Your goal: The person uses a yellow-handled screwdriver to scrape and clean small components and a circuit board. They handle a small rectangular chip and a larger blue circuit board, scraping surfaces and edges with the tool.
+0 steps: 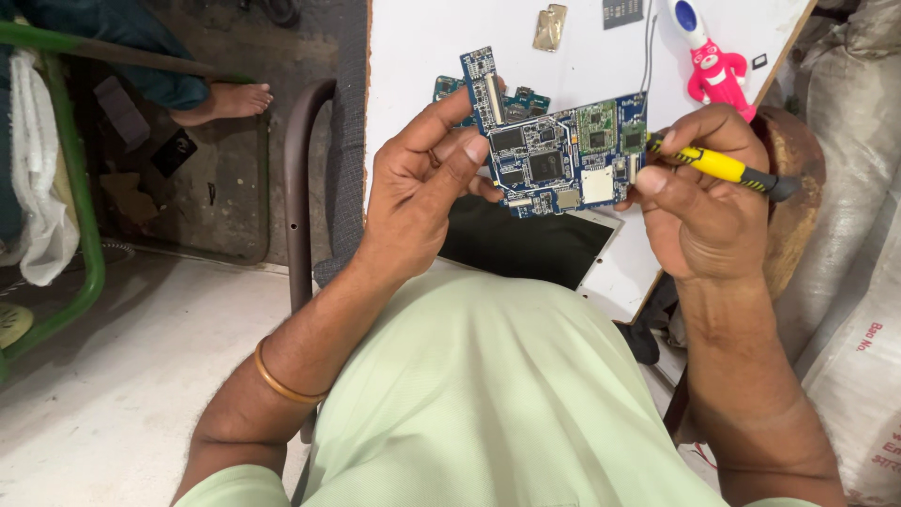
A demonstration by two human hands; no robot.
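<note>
Left hand (422, 178) pinching the blue circuit board (554, 155) by its edge, up above the white table (422, 38); right hand (699, 192) clamped around a yellow screwdriver (723, 167), tip at the board's right edge. Could skid across chips, likely dropping the board if that thin pinch loosens.

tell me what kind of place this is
Probably a small electronics repair bench. The left hand holds a blue circuit board, the right hand holds a yellow screwdriver to it, and a tablet and loose parts lie on the white table.
</note>
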